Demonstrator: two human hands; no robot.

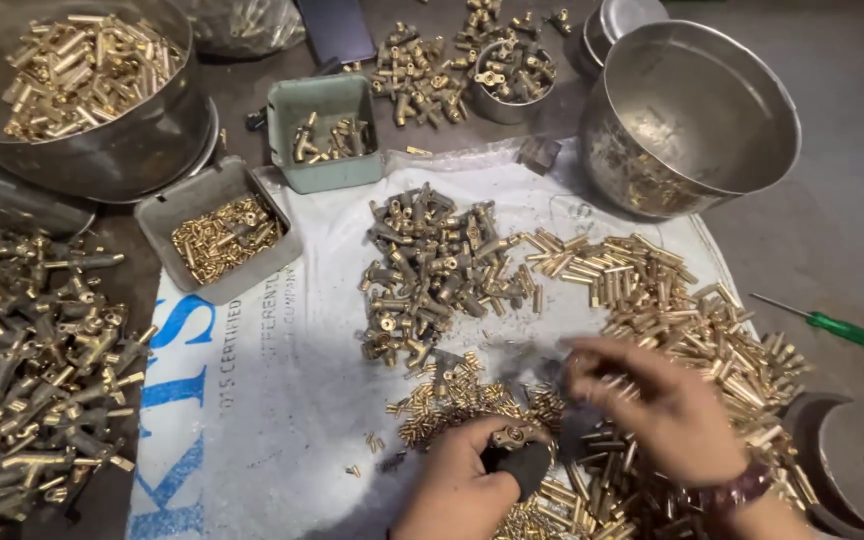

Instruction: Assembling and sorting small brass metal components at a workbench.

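My left hand (462, 480) pinches a brass fitting (510, 436) over a dark block (527, 468), fingers closed around it. My right hand (657, 400), blurred, spreads loosely over the brass tubes (652, 290), gripping nothing I can make out. Beyond: the fittings pile (432, 270) on the white sack (282, 400), a steel bowl (692, 110), and a green screwdriver (832, 325).

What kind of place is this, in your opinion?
Probably a small workshop for sorting or assembling brass fittings by hand. Heaps of brass parts lie on a white sack, steel bowls hold more, and a green screwdriver lies nearby.
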